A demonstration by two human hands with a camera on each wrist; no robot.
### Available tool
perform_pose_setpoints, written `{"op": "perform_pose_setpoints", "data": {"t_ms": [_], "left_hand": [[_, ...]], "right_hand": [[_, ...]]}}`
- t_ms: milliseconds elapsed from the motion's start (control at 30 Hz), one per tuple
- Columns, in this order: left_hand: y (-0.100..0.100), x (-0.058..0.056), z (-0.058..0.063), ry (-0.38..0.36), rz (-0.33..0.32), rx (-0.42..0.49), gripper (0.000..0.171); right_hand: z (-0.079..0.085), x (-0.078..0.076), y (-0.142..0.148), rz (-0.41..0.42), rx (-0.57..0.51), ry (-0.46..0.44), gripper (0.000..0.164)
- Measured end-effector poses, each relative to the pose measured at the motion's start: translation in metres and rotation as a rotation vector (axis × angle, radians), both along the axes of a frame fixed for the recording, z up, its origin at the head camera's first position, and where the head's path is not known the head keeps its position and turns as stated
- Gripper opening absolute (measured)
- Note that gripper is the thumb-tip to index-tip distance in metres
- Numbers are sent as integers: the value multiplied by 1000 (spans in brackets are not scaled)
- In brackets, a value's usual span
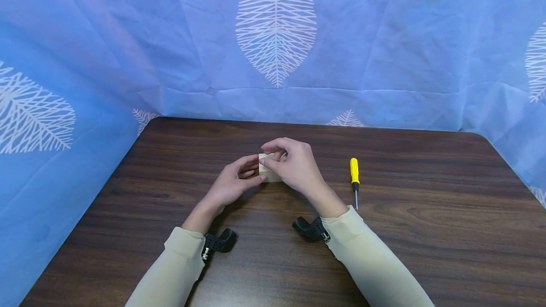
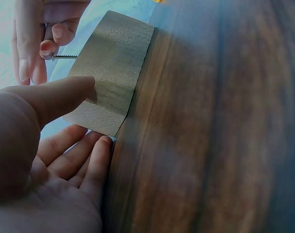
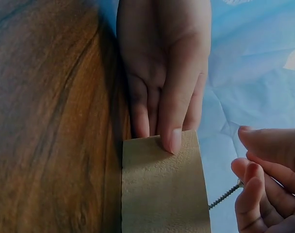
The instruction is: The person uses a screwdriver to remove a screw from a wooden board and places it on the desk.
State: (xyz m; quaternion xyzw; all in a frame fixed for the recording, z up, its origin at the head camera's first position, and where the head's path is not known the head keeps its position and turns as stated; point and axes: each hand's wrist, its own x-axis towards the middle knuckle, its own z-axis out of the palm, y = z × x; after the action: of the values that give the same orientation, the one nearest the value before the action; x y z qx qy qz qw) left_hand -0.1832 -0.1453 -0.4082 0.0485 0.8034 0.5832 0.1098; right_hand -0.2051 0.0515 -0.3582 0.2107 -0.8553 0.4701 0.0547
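A pale wooden block [image 2: 113, 53] stands on the tabletop, its upper edge toward the head camera. My left hand [image 1: 232, 181] grips its left end, thumb on the broad near face and fingers behind and below the end. A thin threaded screw [image 3: 225, 196] sticks out of the block's upper side. Over the block is my right hand [image 1: 296, 165], its bent fingers [image 3: 249, 194] at the screw's head, which they partly cover. One straighter finger of that hand stays apart from the screw.
To the right lies a yellow-handled screwdriver [image 1: 354, 172], its tip toward the right forearm. The dark wood table [image 1: 426, 203] backs onto a blue cloth [image 1: 192, 37] with white leaf prints. Black camera mounts [image 1: 222, 240] sit at both wrists.
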Motion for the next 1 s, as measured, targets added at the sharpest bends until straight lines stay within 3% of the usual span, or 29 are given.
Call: {"op": "perform_pose_setpoints", "data": {"t_ms": [233,667,833,1000], "left_hand": [[1,0,2,-11,0,-13,67],[1,1,4,8,-4,-12,66],[0,1,3,3,-2,-16,67],[1,1,0,5,3,-21,67]], "right_hand": [[0,-1,0,-28,1,4,17],[0,-2,12,-98,57,-98,12],[-1,-3,13,-119,48,-48,7],[10,-1,26,-177,14,-26,9]]}}
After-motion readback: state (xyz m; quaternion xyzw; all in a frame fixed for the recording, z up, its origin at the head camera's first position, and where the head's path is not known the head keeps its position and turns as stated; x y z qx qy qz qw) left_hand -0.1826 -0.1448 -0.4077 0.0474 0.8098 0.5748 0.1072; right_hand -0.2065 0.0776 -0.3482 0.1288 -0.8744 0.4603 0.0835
